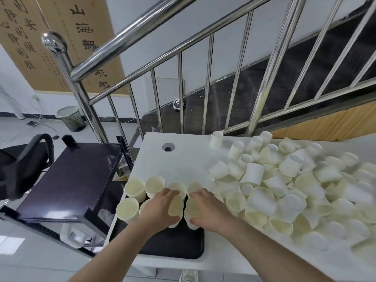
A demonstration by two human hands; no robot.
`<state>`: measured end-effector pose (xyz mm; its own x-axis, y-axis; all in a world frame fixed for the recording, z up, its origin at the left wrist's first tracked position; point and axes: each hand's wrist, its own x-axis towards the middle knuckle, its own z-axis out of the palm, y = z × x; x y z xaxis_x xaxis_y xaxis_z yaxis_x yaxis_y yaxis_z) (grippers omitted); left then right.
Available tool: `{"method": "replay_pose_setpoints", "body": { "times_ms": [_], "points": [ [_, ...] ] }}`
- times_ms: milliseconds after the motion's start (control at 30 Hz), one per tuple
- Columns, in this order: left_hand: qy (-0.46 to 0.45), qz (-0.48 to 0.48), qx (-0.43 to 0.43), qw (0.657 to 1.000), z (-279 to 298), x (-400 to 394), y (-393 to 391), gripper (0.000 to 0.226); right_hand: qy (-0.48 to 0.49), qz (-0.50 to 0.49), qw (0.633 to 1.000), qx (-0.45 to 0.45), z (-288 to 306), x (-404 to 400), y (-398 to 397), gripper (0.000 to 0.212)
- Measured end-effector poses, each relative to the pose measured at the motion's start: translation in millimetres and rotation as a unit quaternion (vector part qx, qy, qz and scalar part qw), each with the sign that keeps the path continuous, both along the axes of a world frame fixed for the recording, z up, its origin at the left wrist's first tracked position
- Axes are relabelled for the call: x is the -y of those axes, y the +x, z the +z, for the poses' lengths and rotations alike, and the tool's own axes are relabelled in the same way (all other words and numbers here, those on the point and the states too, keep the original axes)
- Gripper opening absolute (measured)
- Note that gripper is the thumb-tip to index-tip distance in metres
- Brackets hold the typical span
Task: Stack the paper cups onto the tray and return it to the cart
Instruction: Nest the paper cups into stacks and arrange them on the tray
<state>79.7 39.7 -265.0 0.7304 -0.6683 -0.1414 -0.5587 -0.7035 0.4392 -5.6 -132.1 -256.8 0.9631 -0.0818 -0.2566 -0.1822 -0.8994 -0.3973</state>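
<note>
A black tray [173, 244] lies at the near left end of the white table [183, 159]. Several upright paper cups [135, 189] stand in two rows on the tray's far part. My left hand [160, 208] grips one cup [176, 206] in the near row. Right beside it, my right hand [207, 206] grips another cup [192, 208]; the two held cups nearly touch. A large heap of loose paper cups [284, 190] covers the table to the right. The black cart [71, 180] stands left of the table, its top shelf bare.
A steel stair railing [183, 64] runs behind the table. A black office chair [22, 163] sits far left beyond the cart. A lined waste bin [71, 118] stands on the floor at the back. A cable hole [168, 147] marks the table's far left.
</note>
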Motion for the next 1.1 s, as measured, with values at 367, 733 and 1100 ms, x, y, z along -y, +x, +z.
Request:
{"method": "replay_pose_setpoints", "body": {
  "times_ms": [367,733,1100],
  "points": [
    [0.044,-0.031,-0.002,0.999,-27,4,1,0.078,-0.045,0.025,0.998,-0.028,-21,3,4,0.077],
    [0.063,-0.037,0.017,0.997,-37,7,6,0.069,-0.057,0.039,0.997,-0.042,-34,5,8,0.057],
    [0.023,-0.039,0.041,0.998,-26,26,9,0.056,-0.029,0.001,1.000,-0.005,-26,21,9,0.060]
  ]
}}
